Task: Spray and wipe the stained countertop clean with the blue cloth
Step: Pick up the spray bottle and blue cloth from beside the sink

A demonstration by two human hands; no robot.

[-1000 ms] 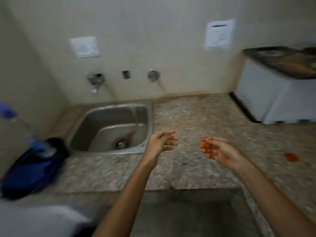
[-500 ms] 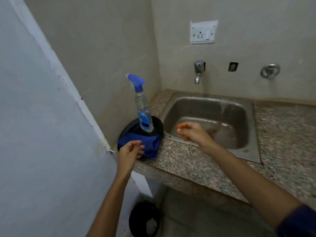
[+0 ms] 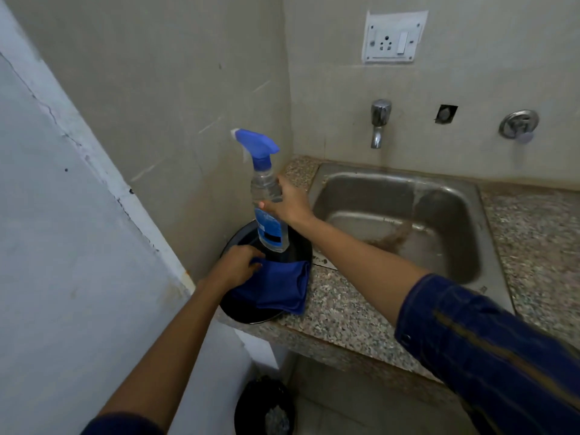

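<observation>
A clear spray bottle [image 3: 266, 189] with a blue trigger head stands upright on a black round tray [image 3: 301, 246] at the counter's left end. My right hand [image 3: 287, 202] is wrapped around the bottle's upper body. A folded blue cloth [image 3: 279, 287] lies on the tray's near side, hanging slightly over onto the speckled granite countertop [image 3: 339, 306]. My left hand [image 3: 238, 265] rests on the cloth's left edge with its fingers curled on the fabric. No stain shows on the visible part of the counter.
A steel sink [image 3: 405, 215] is set into the counter right of the tray, with a tap [image 3: 378, 124] on the wall above. A wall stands close on the left. A black bin [image 3: 266, 406] sits on the floor below the counter edge.
My right hand moved left from over the sink rim and closed around the spray bottle. My left hand slid forward onto the blue cloth. The view came closer to the tray.
</observation>
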